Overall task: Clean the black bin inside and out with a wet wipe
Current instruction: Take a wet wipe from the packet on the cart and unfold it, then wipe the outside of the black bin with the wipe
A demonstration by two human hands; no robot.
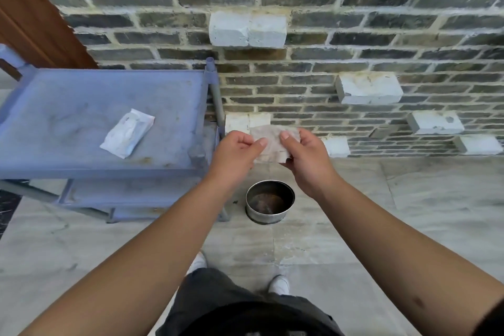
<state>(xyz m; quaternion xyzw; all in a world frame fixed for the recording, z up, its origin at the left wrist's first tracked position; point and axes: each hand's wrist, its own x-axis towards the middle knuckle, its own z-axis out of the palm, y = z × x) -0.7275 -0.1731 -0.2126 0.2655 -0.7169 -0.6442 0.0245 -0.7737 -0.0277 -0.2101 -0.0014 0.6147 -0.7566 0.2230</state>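
Observation:
A white wet wipe (271,144) is stretched flat between both hands at chest height in front of the brick wall. My left hand (238,154) pinches its left edge and my right hand (306,157) pinches its right edge. Below them on the stone floor stands the bin (270,201), a small round container with a shiny metal rim, a dark wall and brown grime on its bottom. Neither hand touches the bin.
A blue plastic shelf cart (68,106) stands to the left, with a white wipe packet (127,132) lying on its top tray. A grey brick wall (354,63) with protruding pale bricks rises close ahead. My white shoes (279,284) stand on the grey stone floor.

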